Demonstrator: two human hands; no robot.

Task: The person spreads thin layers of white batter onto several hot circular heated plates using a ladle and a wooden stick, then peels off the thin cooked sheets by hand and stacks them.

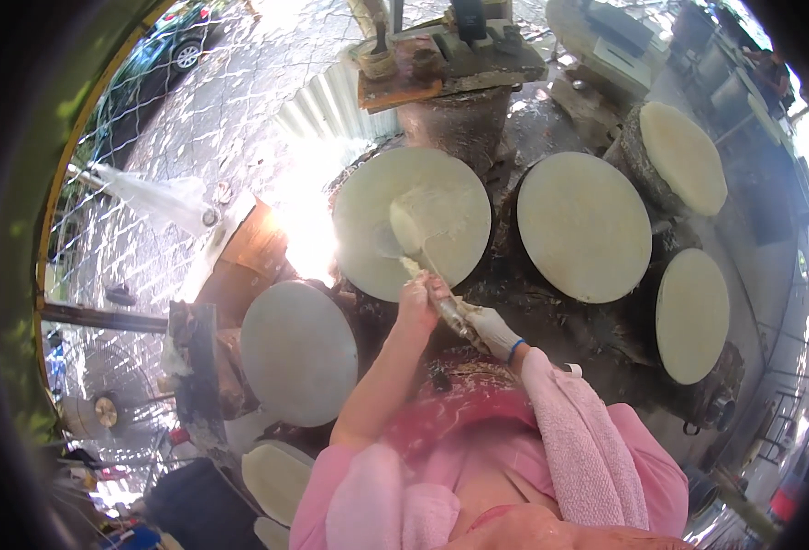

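A round pale griddle point(370, 206) lies in front of me, with a thin patch of batter-like paste point(446, 206) on its surface. Over that griddle my bare left hand point(421, 301) is closed near the lower end of a paste-coated utensil point(406, 230), whose exact kind I cannot tell; some pale paste clings by the fingers. My right hand point(490, 328), in a white glove with a blue cuff edge, is beside it, closed around a cylindrical, paste-smeared handle point(451, 315). The hands nearly touch. Which hand bears the utensil's weight is unclear.
Other round pale surfaces stand at right point(584, 227), far right point(693, 316), upper right point(684, 158) and left point(299, 354). Beyond the middle griddle is a cluttered wooden stand point(473, 79). A cardboard box point(253, 237), wire fence point(239, 69) and fan point(105, 411) are at left.
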